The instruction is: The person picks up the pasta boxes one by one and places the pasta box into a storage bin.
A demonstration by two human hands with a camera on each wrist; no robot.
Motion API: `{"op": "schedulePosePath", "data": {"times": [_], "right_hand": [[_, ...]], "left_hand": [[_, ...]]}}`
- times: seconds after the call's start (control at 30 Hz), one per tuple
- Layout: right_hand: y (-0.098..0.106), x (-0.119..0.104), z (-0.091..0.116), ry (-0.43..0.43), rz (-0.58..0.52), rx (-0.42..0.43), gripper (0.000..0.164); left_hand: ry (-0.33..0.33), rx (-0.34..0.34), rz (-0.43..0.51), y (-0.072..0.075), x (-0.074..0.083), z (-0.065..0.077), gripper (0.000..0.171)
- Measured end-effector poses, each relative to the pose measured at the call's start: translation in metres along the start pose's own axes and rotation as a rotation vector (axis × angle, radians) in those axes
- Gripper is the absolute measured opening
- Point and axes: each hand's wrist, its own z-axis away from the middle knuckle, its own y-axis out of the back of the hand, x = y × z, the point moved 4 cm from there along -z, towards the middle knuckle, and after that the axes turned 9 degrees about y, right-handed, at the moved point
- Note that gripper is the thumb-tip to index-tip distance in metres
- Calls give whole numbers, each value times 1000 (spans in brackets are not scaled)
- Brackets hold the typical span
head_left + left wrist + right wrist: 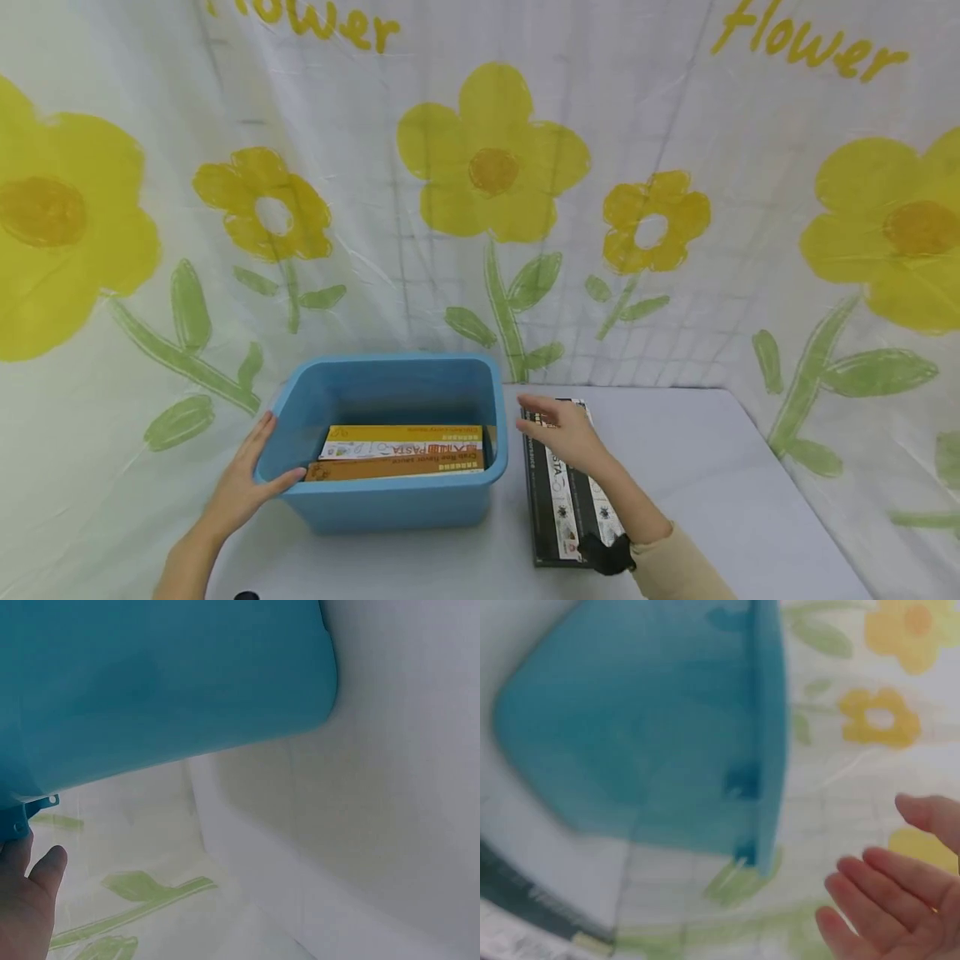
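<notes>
A blue plastic bin (397, 504) stands on the white table. My left hand (238, 479) holds its left rim, with the thumb over the front corner and the fingers along the outer side; in the left wrist view, fingertips of the left hand (30, 900) meet the rim's underside. Inside the bin lie a yellow pasta box (405, 433) and an orange-brown pasta box (393, 467). To the bin's right, my right hand (566, 435) hovers over black pasta boxes (543, 500), holding nothing. Its fingers are spread in the right wrist view.
A white curtain (360, 275) with yellow flowers hangs behind the table. The white tabletop (697, 483) extends to the right of the black boxes. A small dark object (246, 595) shows at the bottom edge.
</notes>
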Motion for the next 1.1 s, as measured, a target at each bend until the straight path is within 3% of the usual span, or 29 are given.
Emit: {"op": "schedulePosePath", "data": {"times": [0.1, 0.2, 0.37, 0.5, 0.67, 0.83, 1.1], "right_hand": [[10, 16, 32, -77, 77, 129, 47], [14, 33, 61, -172, 168, 180, 50], [8, 63, 103, -313, 285, 177, 61], [-6, 84, 129, -375, 279, 142, 79], [-27, 107, 146, -418, 197, 145, 102], [-38, 123, 154, -483, 112, 220, 104], [-27, 133, 161, -558, 135, 209, 109]], "left_hand": [[10, -3, -1, 1, -1, 1, 96], [26, -6, -2, 2, -2, 4, 96], [32, -4, -1, 2, -3, 6, 96], [34, -2, -4, 3, -3, 6, 96], [36, 3, -12, 6, -3, 4, 96], [39, -6, -16, 5, -3, 1, 96], [32, -3, -12, 1, -1, -1, 96]]}}
